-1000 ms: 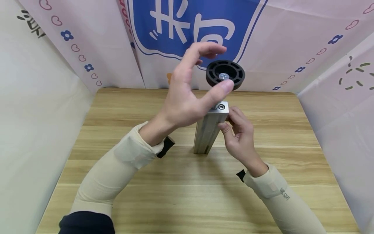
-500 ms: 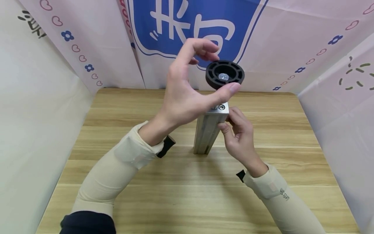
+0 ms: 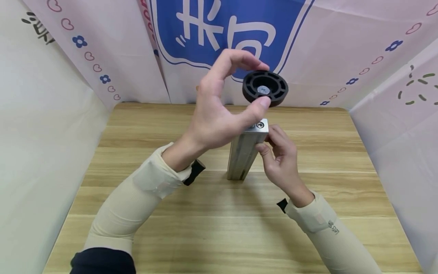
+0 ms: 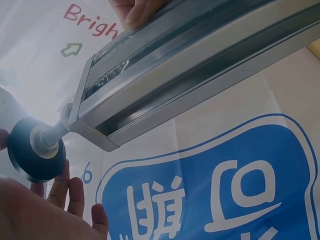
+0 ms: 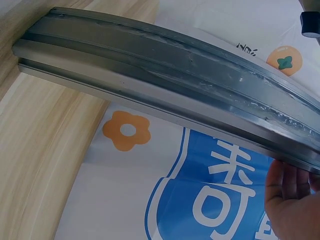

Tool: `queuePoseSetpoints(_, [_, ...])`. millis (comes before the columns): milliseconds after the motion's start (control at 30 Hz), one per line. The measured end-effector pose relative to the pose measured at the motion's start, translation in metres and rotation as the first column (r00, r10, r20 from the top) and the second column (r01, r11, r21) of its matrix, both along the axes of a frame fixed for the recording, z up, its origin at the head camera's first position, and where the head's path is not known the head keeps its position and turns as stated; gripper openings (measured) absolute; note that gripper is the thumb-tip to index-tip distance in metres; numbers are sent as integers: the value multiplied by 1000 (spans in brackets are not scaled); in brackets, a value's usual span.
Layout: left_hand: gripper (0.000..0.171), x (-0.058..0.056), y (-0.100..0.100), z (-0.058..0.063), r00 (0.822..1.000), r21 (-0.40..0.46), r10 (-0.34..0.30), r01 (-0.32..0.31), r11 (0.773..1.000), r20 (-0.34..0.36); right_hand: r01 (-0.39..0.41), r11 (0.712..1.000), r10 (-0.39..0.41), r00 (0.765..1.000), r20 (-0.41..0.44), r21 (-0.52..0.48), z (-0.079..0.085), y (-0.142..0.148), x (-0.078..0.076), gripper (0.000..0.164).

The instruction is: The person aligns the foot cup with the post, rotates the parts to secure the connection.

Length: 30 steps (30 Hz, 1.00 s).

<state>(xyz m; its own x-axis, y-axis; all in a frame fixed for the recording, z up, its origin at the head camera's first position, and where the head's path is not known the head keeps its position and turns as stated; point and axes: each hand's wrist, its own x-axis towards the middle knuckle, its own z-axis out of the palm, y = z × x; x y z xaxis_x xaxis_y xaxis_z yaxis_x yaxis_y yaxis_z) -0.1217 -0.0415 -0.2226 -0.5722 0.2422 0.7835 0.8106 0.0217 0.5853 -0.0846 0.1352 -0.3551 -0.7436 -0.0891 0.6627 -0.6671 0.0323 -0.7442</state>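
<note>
An aluminium profile [image 3: 241, 158] stands upright on the table, with a metal end plate [image 3: 256, 128] on top. From that plate rises a round black levelling foot [image 3: 264, 90], its threaded stem [image 4: 54, 134] visible in the left wrist view. My left hand [image 3: 215, 114] pinches the foot's rim, thumb at the near edge and fingertips at the far edge. Just below the plate, my right hand [image 3: 280, 161] grips the profile by its right side, thumb on the near face; some of its fingers are hidden behind. The right wrist view shows the profile's long grooved faces.
The wooden table [image 3: 191, 232] spreads around the profile's base. A printed cloth backdrop [image 3: 318, 45] hangs behind the table's far edge, and pale side walls [image 3: 37, 144] stand left and right. Black wrist camera mounts [image 3: 195, 172] stick out from the sleeves.
My left fingertips have come from apart from the rim onto its far edge, while the thumb slid right and then back left along the near edge. My right hand and the profile stay put.
</note>
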Motion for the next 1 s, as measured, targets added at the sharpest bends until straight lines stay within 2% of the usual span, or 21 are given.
queuePoseSetpoints(333, [45,-2,3,-5,992,26,-115,114,993,48,26,999,-26,999,20,27,-1,2,1,49])
queuePoseSetpoints(467, [45,-2,3,-5,990,15,-135,135,991,47,25,999,-26,999,25,31,0,2,1,45])
queuePoseSetpoints(533, [46,-2,2,-4,993,-1,-108,108,994,44,20,999,-21,1000,21,24,0,2,1,44])
queuePoseSetpoints(700, [51,1,3,-4,999,-35,8,-7,999,39,4,1000,-4,1000,11,13,0,2,0,46])
queuePoseSetpoints(1000, [64,2,5,0,992,-63,123,-122,990,-2,2,1000,-2,1000,1,21,-1,2,0,52])
